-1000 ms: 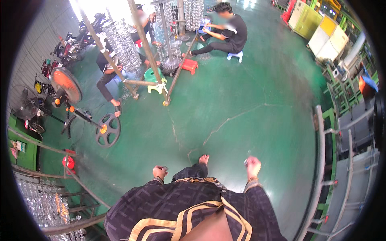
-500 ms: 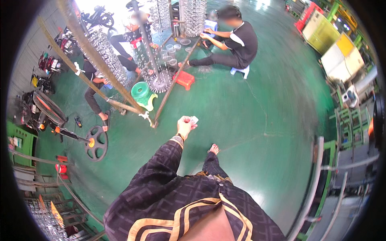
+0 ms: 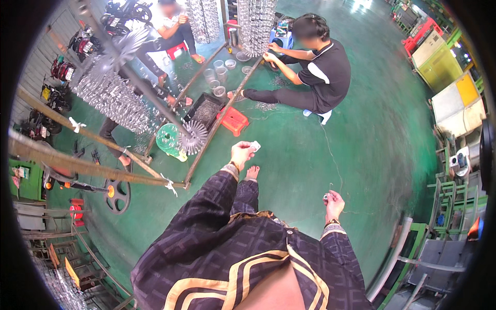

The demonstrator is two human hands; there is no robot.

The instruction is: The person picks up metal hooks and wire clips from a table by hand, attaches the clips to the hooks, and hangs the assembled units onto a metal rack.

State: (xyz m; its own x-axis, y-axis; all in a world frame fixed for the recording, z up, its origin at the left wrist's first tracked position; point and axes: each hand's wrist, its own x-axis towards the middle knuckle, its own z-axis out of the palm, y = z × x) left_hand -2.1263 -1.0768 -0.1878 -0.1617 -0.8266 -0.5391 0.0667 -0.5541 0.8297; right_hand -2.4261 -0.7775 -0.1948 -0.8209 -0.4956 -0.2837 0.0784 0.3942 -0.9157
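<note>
My left hand [image 3: 241,155] is stretched out ahead of me, its fingers closed on a small whitish-silver piece [image 3: 255,146], whose exact kind I cannot make out. On the right, lower in view, my right hand [image 3: 335,206] pinches a small metal hook [image 3: 326,197] with a thin bent end pointing up. Both hands are apart, held over the green floor. Left of my left hand stands a metal rack [image 3: 206,139] with small silver metal parts [image 3: 111,98] hanging in dense columns. A round fan of metal parts [image 3: 193,138] sits at a pole's foot.
A co-worker in black [image 3: 325,67] sits on a low stool beside the rack; another person [image 3: 170,31] sits farther back. A red stool [image 3: 234,121], a green stool [image 3: 168,135], a black crate [image 3: 204,111] and clear plastic cups [image 3: 219,75] stand around it. Metal rails [image 3: 395,258] line the right.
My right hand has come into view from below, holding the small hook. The rack and seated people have shifted in view as I moved forward. My left hand still holds its piece.
</note>
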